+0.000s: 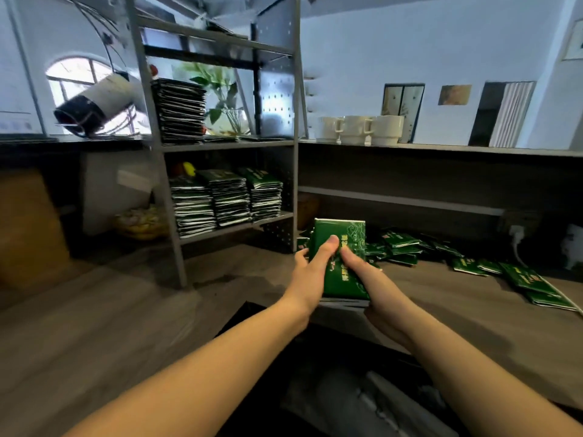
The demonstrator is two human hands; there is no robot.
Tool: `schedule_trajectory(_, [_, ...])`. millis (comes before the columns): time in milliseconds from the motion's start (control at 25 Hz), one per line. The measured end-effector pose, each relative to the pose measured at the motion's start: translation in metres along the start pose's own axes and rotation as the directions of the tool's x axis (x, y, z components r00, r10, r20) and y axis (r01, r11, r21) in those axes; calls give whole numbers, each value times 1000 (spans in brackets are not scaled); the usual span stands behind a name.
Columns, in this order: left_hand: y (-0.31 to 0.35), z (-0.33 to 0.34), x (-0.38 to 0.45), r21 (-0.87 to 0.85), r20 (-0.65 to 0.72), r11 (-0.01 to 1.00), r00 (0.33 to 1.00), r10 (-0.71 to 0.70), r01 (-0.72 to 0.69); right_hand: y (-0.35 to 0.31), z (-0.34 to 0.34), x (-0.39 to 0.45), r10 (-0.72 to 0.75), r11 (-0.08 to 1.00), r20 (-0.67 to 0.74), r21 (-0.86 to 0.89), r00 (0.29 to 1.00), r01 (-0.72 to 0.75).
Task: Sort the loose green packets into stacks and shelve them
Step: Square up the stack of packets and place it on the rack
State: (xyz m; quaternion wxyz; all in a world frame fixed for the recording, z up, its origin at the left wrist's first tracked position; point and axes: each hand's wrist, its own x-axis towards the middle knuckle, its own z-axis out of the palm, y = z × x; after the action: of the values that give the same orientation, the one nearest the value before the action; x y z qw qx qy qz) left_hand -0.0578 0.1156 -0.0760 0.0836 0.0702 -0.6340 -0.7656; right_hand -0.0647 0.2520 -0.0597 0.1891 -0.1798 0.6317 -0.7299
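Above the brown wooden counter (pixel 126 326), I see the small stack of glossy green foil packets (pixel 339 257) clamped between both hands: left hand (pixel 310 274) wraps one edge with thumb on top, right hand (pixel 367 279) curls round the other, likely squaring the edges. Loose green packets (pixel 511 274) lie scattered to the right. Grey metal shelf rack (pixel 220 146) already carries stacks, probably the destination.

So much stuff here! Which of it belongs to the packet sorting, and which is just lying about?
Part of the job:
- held stack of green packets, gripped by left hand and right hand
- loose packets on the counter
- shelved stacks
- metal shelf

Just lying about:
- white mugs
- potted plant
- wall plug
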Motion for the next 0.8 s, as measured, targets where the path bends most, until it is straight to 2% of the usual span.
schedule_trajectory(120, [8, -19, 3, 15, -18, 1000, 1000, 8, -8, -2, 16, 6, 22, 1000, 50, 14, 999, -23])
schedule_trajectory(240, [6, -21, 21, 38, 31, 999, 999, 13, -14, 0, 7, 25, 4, 1000, 42, -5, 999, -4])
schedule_trajectory(360, [-4, -10, 56, -23, 93, 999, 995, 46, -44, 3, -23, 63, -7, 1000, 33, 17, 999, 7])
schedule_trajectory(520, [-6, 19, 105, -15, 147, 998, 987, 61, -59, -4, -73, 116, -17, 1000, 12, -14, 1000, 18])
schedule_trajectory(680, [22, 44, 139, 25, 94, 999, 995, 44, -46, -33, -106, 151, 55, 998, 84, 8, 995, -56])
schedule_trajectory(800, [56, 54, 144, -14, 24, 999, 999, -30, 30, -64, -115, 163, 124, 989, 137, 64, 983, -134])
